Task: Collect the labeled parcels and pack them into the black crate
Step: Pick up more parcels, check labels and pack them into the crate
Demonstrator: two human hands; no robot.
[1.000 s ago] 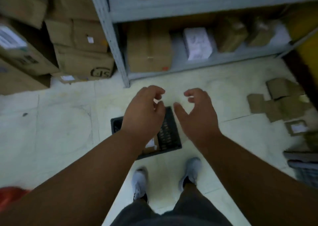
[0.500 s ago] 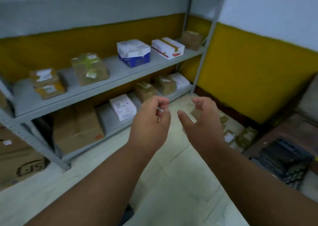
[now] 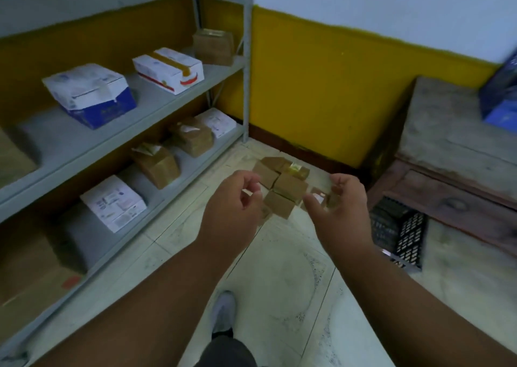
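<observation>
Brown parcels on floor, L hand & R hand loosely curled, empty.

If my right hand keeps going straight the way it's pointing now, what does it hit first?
Probably the pile of small brown parcels on the floor, ahead of the right hand. Nothing shows in between, though depth is hard to judge from this view.

The walls are pale above and mustard yellow below, meeting in a far corner. A grey metal shelving unit runs along the left wall, its upright post near the corner. The floor is light tile, scuffed and speckled. A worn wooden cabinet stands at right. Light is dim and bluish.
</observation>
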